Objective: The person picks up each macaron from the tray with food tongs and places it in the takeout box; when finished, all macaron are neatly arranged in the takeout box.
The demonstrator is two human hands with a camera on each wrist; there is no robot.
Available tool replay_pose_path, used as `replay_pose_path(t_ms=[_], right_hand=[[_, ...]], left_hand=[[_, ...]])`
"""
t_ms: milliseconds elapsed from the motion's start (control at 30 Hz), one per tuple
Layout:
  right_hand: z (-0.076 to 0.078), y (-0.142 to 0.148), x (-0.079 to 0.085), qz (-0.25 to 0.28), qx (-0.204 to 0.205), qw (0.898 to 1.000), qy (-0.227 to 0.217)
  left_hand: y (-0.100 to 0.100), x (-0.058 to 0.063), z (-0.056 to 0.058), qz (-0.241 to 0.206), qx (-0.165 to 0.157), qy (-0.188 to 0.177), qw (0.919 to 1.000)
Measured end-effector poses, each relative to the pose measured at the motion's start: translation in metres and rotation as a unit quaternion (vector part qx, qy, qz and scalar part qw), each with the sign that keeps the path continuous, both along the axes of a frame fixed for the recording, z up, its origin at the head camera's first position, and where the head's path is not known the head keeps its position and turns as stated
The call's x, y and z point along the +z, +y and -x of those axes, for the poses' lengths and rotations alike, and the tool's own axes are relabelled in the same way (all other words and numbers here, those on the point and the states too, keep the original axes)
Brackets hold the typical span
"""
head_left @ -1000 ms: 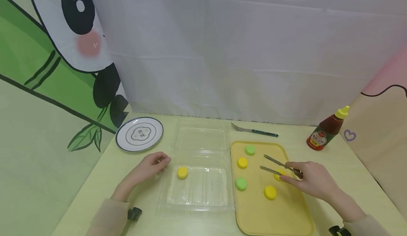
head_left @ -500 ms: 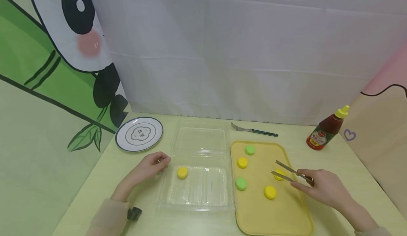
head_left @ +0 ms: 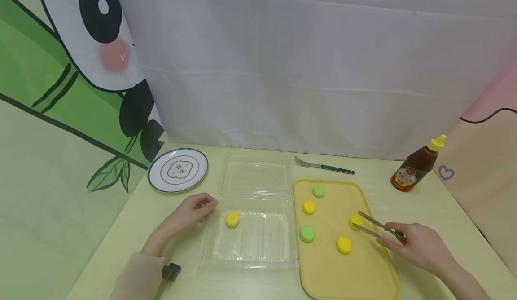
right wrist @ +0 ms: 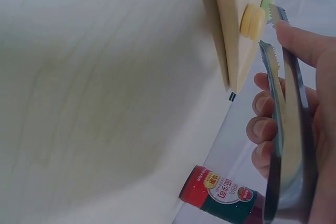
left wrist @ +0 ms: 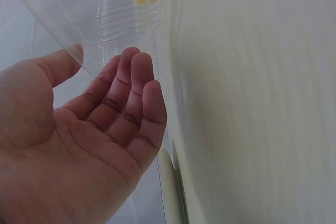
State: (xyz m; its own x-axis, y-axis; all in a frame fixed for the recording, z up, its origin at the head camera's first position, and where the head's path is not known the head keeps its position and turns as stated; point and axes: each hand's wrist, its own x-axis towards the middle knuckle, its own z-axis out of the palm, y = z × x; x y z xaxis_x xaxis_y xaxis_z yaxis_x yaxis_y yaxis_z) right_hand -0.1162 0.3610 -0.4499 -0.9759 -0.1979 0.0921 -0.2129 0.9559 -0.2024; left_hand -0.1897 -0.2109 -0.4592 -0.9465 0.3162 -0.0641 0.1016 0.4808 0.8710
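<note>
In the head view my left hand is at the left rim of a clear plastic container, which lies with its lid folded back. The left wrist view shows the container's corner between thumb and loosely curled fingers. A yellow macaron sits inside the container. My right hand grips metal tongs, their serrated tips apart over a yellow macaron on the yellow tray. The same tray bears another yellow macaron, a third, and two green ones.
A white plate with a dark rim stands at the back left. Behind the tray lies a fork with a green handle. A red sauce bottle with a yellow cap stands at the back right, before a white cloth backdrop.
My right hand has drawn the tongs to the right and toward me, bringing their tips over the yellow macaron at the tray's right. The left hand has stayed at the container.
</note>
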Motion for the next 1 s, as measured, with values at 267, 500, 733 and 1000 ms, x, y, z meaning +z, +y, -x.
replay_pose_path(t_ms=[267,500,733,1000], right_hand=[[-0.0019,0.0029,-0.005,0.0,-0.009,1.0,-0.018],[-0.0033,0.0027,-0.0052,-0.002,-0.007,1.0,-0.012],[-0.0045,0.002,-0.004,0.001,-0.009,1.0,-0.009],[-0.0053,0.0037,-0.0071,0.001,-0.006,1.0,-0.008]], left_hand=[[0.0011,0.0012,-0.0002,0.002,-0.002,0.003,1.0],[0.0013,0.0039,-0.001,0.005,-0.003,0.004,1.0],[0.0005,0.0028,0.0001,0.011,-0.002,0.003,0.9999],[0.001,0.0038,-0.0007,0.006,-0.002,0.0,1.0]])
